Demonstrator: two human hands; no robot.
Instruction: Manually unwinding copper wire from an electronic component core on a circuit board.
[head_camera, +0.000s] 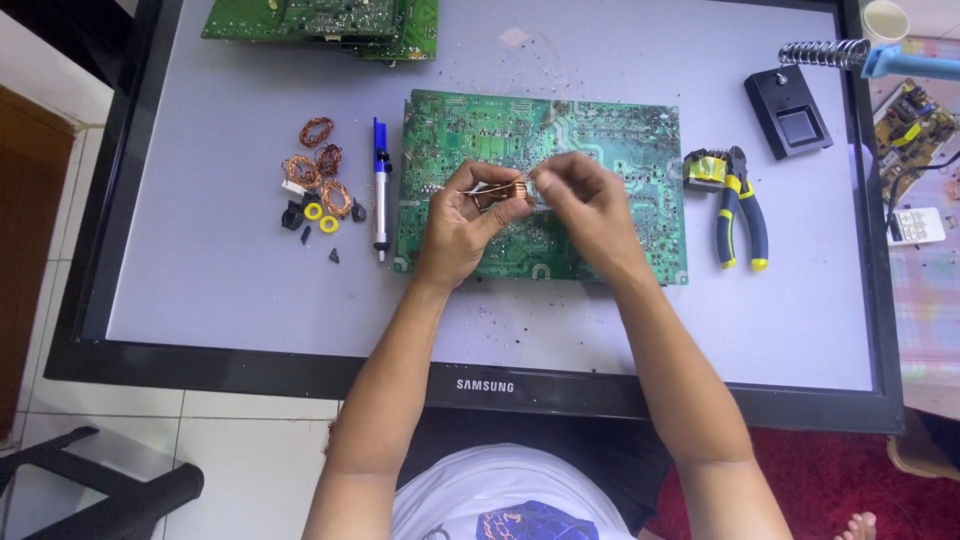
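Both hands meet above the middle of a green circuit board (600, 160), which lies solder side up on the pale screen of a flat monitor (200, 290) used as a work surface. The left hand (462, 222) pinches a small copper-wound coil (503, 194) between thumb and fingertips, holding it just above the board. The right hand (585, 205) comes in from the right, its fingertips closed on the right end of the same coil or on a fine wire coming off it; which of the two cannot be told at this size. Just left of the board lies a blue and silver desoldering pump (380, 188), lengthwise from far to near. Farther left sits a small cluster of loose copper coils (318, 168) with two yellow rings (321, 217) and a few black bits. Right of the board rest pliers (738, 205) with blue and yellow handles, their jaws beside a yellow-taped part (706, 166). At the far right stands a black soldering iron stand (788, 112) with a coiled metal holder, a blue-handled iron (910, 60) resting in it. More green boards (330, 22) lie stacked at the far edge, left of centre. Fine dark debris is scattered over the screen around the board.
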